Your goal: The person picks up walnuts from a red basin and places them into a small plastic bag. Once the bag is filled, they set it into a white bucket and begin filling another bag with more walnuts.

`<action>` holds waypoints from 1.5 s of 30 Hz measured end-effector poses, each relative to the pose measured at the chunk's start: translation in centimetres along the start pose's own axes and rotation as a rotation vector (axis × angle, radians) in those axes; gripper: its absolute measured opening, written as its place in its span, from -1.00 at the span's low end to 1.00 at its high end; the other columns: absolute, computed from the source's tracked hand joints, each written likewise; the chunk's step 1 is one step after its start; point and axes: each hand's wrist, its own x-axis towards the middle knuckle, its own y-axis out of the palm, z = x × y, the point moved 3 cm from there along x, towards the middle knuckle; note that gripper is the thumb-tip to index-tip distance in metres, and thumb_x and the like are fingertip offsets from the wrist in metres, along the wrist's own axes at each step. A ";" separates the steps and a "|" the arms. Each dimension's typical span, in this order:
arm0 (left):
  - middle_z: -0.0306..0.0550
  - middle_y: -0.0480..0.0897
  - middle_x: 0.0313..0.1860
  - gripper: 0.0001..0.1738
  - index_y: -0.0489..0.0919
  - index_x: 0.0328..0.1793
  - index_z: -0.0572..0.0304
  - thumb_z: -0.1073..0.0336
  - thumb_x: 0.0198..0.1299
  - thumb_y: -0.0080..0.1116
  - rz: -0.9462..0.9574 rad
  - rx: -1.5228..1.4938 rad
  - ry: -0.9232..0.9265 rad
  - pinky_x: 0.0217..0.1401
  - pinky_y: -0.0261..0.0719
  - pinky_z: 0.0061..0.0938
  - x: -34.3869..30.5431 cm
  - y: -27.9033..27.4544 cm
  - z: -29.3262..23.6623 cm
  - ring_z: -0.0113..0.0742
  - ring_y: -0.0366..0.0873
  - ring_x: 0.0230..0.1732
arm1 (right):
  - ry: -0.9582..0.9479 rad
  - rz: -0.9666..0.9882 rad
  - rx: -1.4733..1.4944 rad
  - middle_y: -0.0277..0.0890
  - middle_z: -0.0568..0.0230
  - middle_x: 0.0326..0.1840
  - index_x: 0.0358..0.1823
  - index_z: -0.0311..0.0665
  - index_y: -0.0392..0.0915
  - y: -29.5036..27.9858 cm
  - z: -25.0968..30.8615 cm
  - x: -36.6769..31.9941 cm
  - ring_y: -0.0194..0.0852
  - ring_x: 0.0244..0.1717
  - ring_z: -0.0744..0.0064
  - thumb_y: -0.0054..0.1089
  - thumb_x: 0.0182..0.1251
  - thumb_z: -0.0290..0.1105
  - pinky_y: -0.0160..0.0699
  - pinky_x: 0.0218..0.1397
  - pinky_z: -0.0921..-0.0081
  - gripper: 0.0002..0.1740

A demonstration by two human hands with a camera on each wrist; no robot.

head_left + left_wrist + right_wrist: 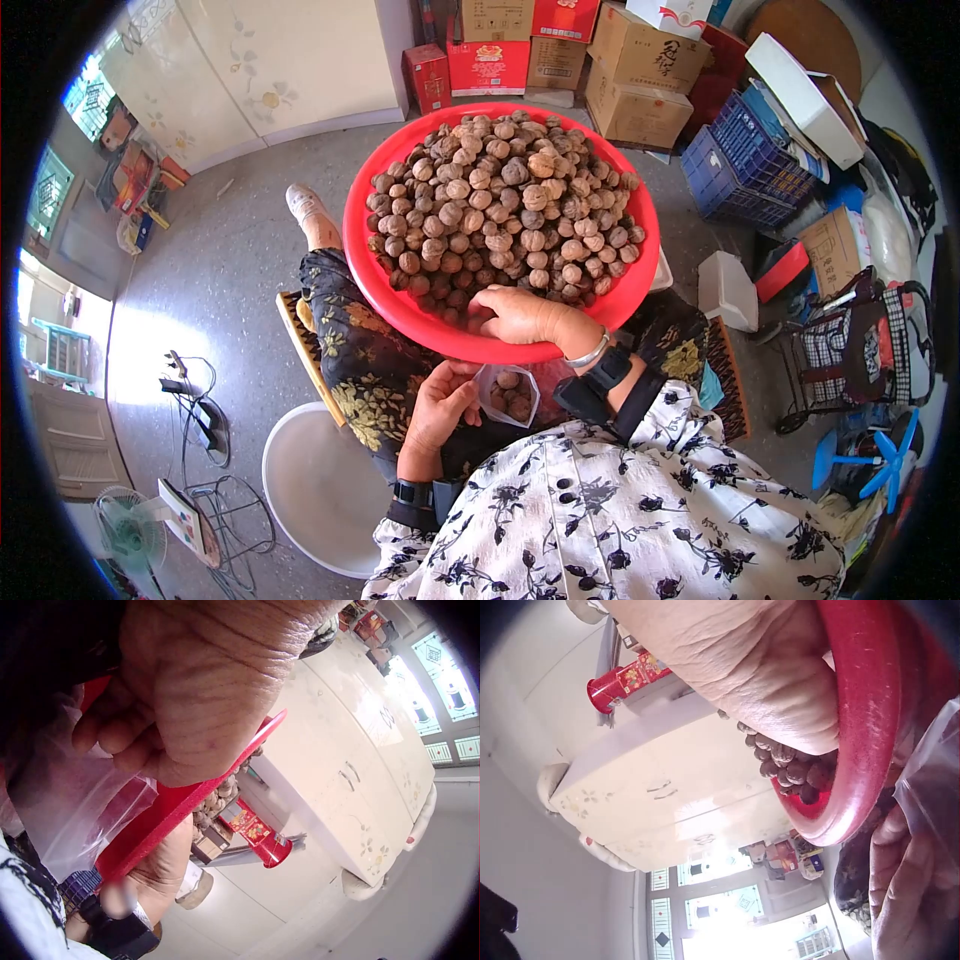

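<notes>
Red plastic basin (440, 336) heaped with walnuts (500, 210), the right hand (535, 318) inside its near edge and the left hand (445, 405) at a clear bag (530, 380).
The walnuts rise highest towards the basin's far edge and lie lower by the near one, where the right hand's fingertips are hidden, so I cannot tell whether they grip any; the left hand's fingers pinch the bag's left edge, its mouth standing open just below the basin's near edge, with a few walnuts inside; the step in hand looks like picking walnuts out, and the next move would seem to call for a secure hold in the right hand, a lift over that near edge and a steady, open bag.
</notes>
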 end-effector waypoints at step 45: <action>-0.23 0.55 -0.49 -0.84 0.48 0.02 0.28 0.48 0.34 0.04 -0.019 -0.025 -0.004 -0.54 0.51 -0.60 0.3 -0.3 0.3 -0.50 0.48 -0.61 | 0.005 0.088 0.524 0.60 0.40 -0.25 -0.11 -0.33 0.59 -4.4 2.5 -5.0 0.49 -0.23 0.67 0.28 0.28 -0.45 0.52 -0.10 0.63 -0.81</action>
